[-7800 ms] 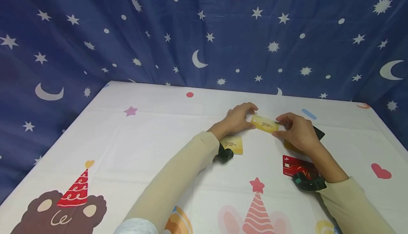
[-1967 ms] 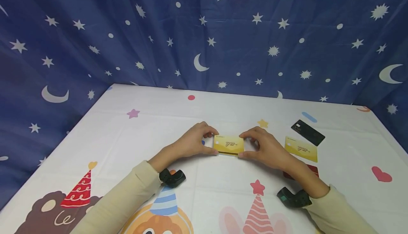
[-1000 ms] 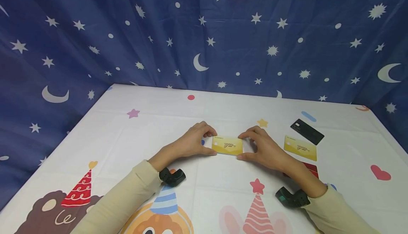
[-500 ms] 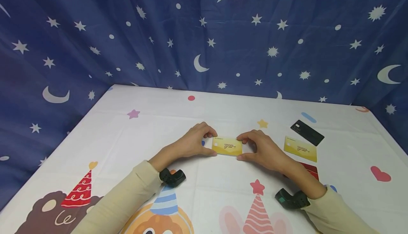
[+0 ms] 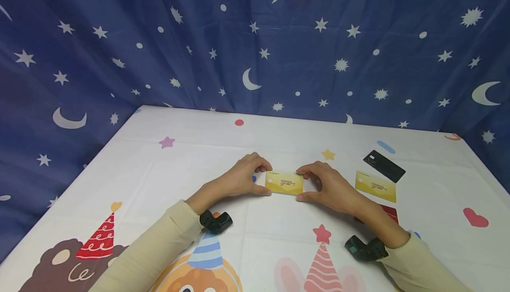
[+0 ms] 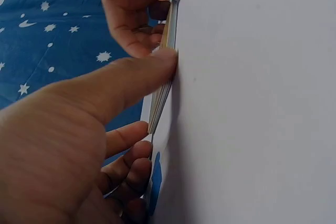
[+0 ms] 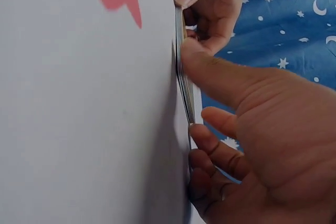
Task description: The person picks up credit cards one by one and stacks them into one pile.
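Observation:
In the head view a stack of cards (image 5: 284,183) with a yellow card on top lies low over the white table, between both hands. My left hand (image 5: 241,178) pinches its left end, thumb at the near corner and fingertips at the far one. The right hand (image 5: 330,186) grips the opposite end in the same way. Seen edge-on in the left wrist view, the stack (image 6: 164,92) shows several thin layers close together. The right wrist view gives the same stack edge (image 7: 184,80), with the right thumb pressed against its near side.
Right of the stack lie a black card (image 5: 384,166), a separate yellow card (image 5: 376,186) and a red card (image 5: 389,213) partly hidden by the right forearm. The white tablecloth (image 5: 199,159) has printed figures. A dark blue starry curtain (image 5: 179,53) hangs behind it.
Earlier both hands held one yellow card farther right, and another lay by the left wrist. Then they moved left onto the stack, whose near edges became more even. The last half second shows almost no movement.

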### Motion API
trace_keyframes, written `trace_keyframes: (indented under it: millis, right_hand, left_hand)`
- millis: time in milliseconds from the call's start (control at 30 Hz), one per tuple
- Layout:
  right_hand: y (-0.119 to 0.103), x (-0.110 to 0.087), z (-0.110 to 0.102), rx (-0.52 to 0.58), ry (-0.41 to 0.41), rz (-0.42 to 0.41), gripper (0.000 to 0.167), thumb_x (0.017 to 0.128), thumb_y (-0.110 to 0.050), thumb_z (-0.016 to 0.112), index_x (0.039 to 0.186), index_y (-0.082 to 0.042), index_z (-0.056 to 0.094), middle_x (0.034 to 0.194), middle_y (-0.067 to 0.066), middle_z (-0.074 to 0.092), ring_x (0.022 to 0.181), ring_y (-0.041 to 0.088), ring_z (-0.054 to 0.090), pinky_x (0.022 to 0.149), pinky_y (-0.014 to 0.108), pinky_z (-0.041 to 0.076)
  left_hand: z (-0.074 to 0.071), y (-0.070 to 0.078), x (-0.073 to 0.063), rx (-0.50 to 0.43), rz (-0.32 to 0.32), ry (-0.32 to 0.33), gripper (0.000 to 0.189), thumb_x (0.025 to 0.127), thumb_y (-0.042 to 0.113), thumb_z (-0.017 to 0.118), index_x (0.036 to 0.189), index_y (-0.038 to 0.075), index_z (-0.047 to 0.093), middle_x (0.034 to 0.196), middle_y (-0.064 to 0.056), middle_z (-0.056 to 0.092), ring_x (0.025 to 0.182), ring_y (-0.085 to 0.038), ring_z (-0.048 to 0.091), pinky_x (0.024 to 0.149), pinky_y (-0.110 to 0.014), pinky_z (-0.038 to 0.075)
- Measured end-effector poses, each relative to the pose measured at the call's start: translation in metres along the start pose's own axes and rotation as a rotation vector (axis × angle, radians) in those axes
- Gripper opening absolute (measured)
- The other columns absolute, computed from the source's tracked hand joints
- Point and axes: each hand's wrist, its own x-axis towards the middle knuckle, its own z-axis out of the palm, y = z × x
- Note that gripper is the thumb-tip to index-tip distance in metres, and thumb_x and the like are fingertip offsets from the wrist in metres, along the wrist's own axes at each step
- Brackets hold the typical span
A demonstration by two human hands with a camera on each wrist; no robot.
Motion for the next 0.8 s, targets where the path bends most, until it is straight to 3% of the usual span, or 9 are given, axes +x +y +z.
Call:
trace_keyframes:
  millis: [167,300,533,700,800]
  right_hand:
    - [-0.001,-0.004,-0.01,0.0,-0.011,0.029,0.063,0.073,-0.034,0.084,0.126,-0.014,0.057,0.103,0.0,0.056,0.091,0.018,0.049,0.081,0.038,0.045]
    - [0.001,-0.01,-0.021,-0.028,-0.002,0.044,0.063,0.074,-0.037,0.082,0.127,-0.013,0.057,0.103,0.0,0.056,0.092,0.019,0.049,0.08,0.039,0.044]
    - [0.01,-0.029,-0.04,-0.075,0.072,0.024,0.06,0.075,-0.034,0.082,0.126,-0.013,0.058,0.099,0.002,0.056,0.088,0.019,0.05,0.069,0.03,0.046]
    - [0.021,-0.051,-0.054,-0.089,0.105,0.064,0.06,0.076,-0.038,0.08,0.126,-0.013,0.058,0.098,0.003,0.056,0.085,0.019,0.05,0.066,0.026,0.046]
    - [0.027,-0.063,-0.062,-0.103,0.11,0.093,0.06,0.077,-0.039,0.079,0.126,-0.013,0.057,0.098,0.003,0.057,0.086,0.019,0.05,0.067,0.024,0.047]
  left_hand:
    - [-0.003,0.004,0.0,0.008,0.008,-0.009,0.059,0.072,0.029,0.085,0.12,0.008,0.057,0.101,-0.003,0.05,0.094,-0.017,0.046,0.084,-0.03,0.039]
    - [-0.006,0.014,0.001,-0.021,0.013,0.021,0.058,0.073,0.026,0.084,0.121,0.008,0.056,0.102,-0.005,0.051,0.093,-0.021,0.047,0.082,-0.03,0.04]
    - [-0.002,0.041,0.004,-0.176,0.068,0.067,0.055,0.075,0.019,0.083,0.122,0.005,0.056,0.103,-0.01,0.055,0.088,-0.024,0.052,0.075,-0.027,0.041]
    - [0.008,0.063,0.009,-0.304,0.09,0.051,0.054,0.076,0.019,0.082,0.122,0.006,0.057,0.101,-0.011,0.057,0.08,-0.021,0.052,0.067,-0.024,0.041]
    - [0.016,0.076,0.013,-0.315,0.11,0.033,0.053,0.076,0.02,0.082,0.122,0.007,0.057,0.099,-0.009,0.057,0.073,-0.016,0.051,0.065,-0.021,0.041]
